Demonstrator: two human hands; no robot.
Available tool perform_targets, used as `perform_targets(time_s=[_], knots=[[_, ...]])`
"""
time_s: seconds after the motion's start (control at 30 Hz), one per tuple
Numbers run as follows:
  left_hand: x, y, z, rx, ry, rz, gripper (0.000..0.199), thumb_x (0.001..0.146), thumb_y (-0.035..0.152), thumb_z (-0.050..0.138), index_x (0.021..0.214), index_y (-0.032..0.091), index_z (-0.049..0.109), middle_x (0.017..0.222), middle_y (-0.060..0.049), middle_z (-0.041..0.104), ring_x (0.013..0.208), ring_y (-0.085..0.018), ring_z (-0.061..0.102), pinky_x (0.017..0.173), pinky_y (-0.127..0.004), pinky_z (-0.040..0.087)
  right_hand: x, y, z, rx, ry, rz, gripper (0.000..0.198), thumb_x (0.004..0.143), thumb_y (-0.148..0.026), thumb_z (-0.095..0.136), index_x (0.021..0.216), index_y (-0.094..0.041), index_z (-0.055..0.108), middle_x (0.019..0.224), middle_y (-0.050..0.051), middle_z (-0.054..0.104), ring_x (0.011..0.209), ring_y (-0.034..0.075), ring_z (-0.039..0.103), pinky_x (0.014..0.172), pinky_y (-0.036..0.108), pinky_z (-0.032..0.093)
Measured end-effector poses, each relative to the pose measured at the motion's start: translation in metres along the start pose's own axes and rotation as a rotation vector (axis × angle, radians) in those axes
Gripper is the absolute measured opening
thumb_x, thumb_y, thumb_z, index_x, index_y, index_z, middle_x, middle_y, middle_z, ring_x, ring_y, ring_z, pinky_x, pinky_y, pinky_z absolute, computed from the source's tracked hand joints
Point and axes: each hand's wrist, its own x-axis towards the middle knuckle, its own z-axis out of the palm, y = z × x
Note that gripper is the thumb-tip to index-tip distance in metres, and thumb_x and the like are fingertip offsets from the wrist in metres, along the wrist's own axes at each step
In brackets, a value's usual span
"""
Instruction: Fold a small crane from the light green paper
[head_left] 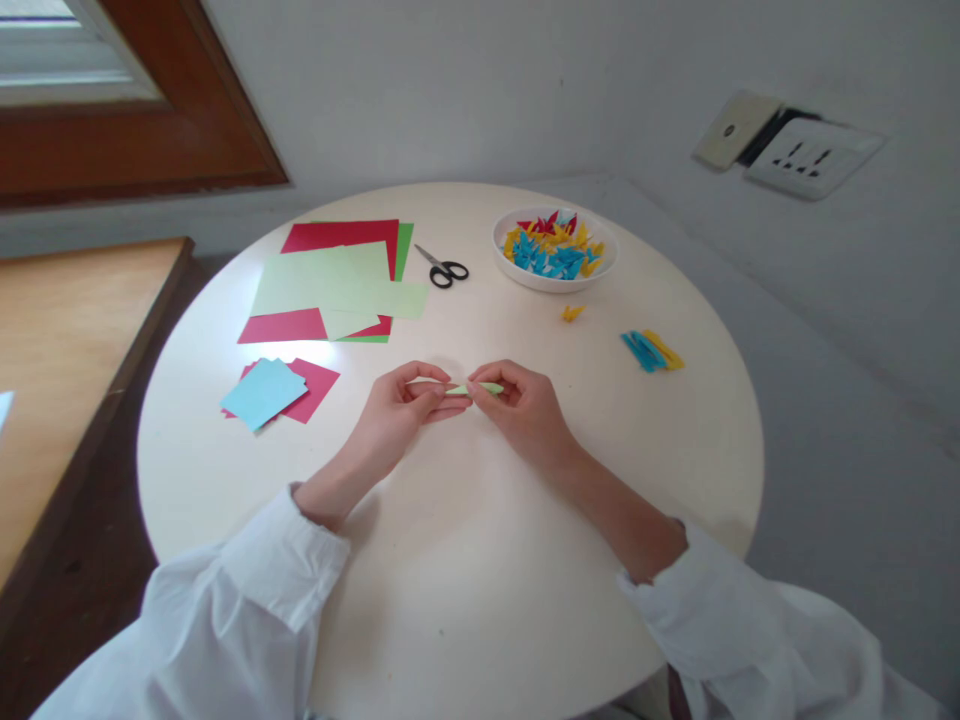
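Between my two hands, over the middle of the table, is a small narrow piece of folded light green paper (459, 390). My left hand (409, 400) pinches its left end between thumb and fingers. At the other end my right hand (517, 398) has it pinched too, with a green tip showing past the thumb. The fingertips of both hands nearly meet and partly cover the paper, so its exact folds are hidden.
On the white round table (480, 560) lie light green and red paper sheets (322, 280), black-handled scissors (444, 270), blue and pink paper squares (266, 392), a white dish (555, 284) of folded paper cranes, a yellow crane (572, 314), and blue and yellow folded strips (651, 350).
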Motion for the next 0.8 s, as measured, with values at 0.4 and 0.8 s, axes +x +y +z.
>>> perform_targets(time_s=[0.4, 0.8], knots=[[-0.0010, 0.0055, 0.0017, 0.029, 0.026, -0.061, 0.022, 0.065, 0.020, 0.073, 0.077, 0.014, 0.057, 0.066, -0.005, 0.071, 0.071, -0.019, 0.071, 0.084, -0.038, 0.053, -0.0007, 0.0015, -0.0002, 0.010, -0.007, 0.003, 0.008, 0.072, -0.025, 0.058, 0.067, -0.019, 0.057, 0.070, 0.000, 0.062, 0.070, 0.015, 0.057, 0.067, 0.029, 0.045], [-0.0019, 0.0059, 0.0027, 0.063, 0.024, -0.051, 0.028, 0.063, 0.028, 0.077, 0.075, 0.015, 0.055, 0.066, -0.004, 0.071, 0.075, -0.020, 0.071, 0.086, -0.036, 0.053, -0.0009, 0.0008, -0.0001, 0.017, -0.014, -0.008, 0.008, 0.073, -0.023, 0.059, 0.066, -0.019, 0.058, 0.073, 0.001, 0.063, 0.072, 0.015, 0.058, 0.068, 0.028, 0.046]])
